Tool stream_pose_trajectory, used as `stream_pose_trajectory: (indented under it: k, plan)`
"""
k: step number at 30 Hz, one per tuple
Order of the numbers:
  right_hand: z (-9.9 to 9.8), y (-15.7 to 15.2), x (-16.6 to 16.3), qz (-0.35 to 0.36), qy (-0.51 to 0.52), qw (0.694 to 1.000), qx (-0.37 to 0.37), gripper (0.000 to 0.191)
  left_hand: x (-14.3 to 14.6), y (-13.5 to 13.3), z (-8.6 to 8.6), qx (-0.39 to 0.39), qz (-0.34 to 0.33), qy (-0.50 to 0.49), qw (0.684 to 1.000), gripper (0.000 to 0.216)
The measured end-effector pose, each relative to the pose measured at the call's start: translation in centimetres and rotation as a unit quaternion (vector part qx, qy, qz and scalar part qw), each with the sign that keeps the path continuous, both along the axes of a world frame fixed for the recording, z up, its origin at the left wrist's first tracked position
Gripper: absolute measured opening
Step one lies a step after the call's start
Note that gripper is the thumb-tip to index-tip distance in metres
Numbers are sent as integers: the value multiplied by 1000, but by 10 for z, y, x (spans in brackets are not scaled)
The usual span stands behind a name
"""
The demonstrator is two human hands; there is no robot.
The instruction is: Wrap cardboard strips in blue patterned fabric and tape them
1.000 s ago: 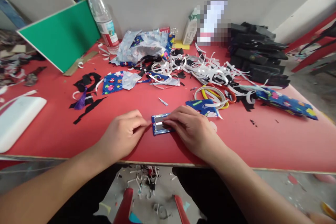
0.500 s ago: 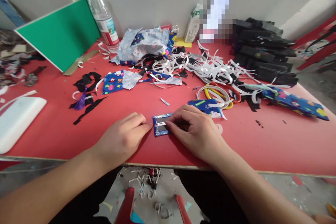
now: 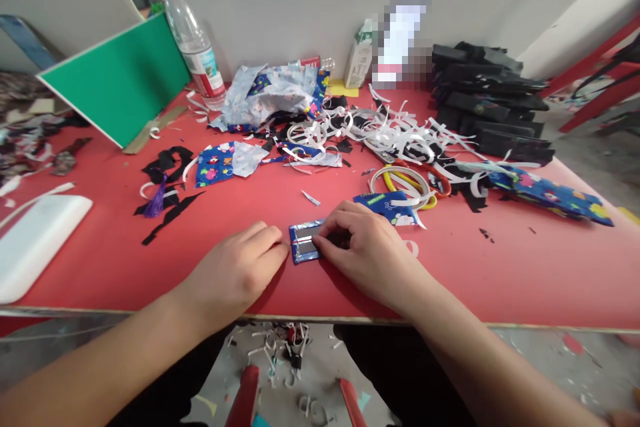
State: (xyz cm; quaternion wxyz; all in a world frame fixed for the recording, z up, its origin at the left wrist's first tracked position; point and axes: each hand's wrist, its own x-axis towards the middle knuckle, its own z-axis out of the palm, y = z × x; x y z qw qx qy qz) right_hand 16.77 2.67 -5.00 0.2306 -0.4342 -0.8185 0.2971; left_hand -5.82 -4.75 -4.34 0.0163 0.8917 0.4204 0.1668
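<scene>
Red counter (image 3: 225, 197) spreads right across, green board (image 3: 120, 80) tilted at the back left, black stack (image 3: 490, 103) piled at the back right! Up front, the right hand (image 3: 367, 250) curls over the blue-edged panel (image 3: 306, 250), left hand (image 3: 240, 267) bunched at its left edge; whether either grip pinches anything, I can't tell. Panel's flat on the counter, thin pale strip (image 3: 304, 239) across its middle!

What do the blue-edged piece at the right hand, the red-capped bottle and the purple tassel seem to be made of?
Blue-edged piece: perhaps fabric or film around a dark panel; border glints suggest gloss.
Bottle: probably smooth clear plastic; the wall shows through.
Tassel: likely soft, matte thread, from its bundled strands.
</scene>
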Motion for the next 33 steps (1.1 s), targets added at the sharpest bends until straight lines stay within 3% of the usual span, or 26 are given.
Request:
stream_pose_trajectory:
  k: [5,16,23,27,29,31,33]
  plan:
    - [2,2,-3,-7,-9,1000,-12,14,1,4,-3,54,-4,18,998,33]
    - [1,4,-4,-49,22,997,-54,21,9,3,2,55,18,85,995,31]
    - [2,7,-3,-42,58,993,-95,15,-3,5,-7,0,18,-16,1000,30]
    - [-1,14,6,-66,232,950,-197,3,-11,4,-12,-18,11,-92,996,31]
    - [-2,21,14,-103,325,914,-218,12,-12,4,-12,-22,13,-123,992,32]
    - [0,29,26,-150,384,893,-181,16,-14,5,-11,-38,34,-150,987,29]
    - [6,37,44,-199,392,893,-93,14,-17,5,-9,-56,67,-165,982,22]
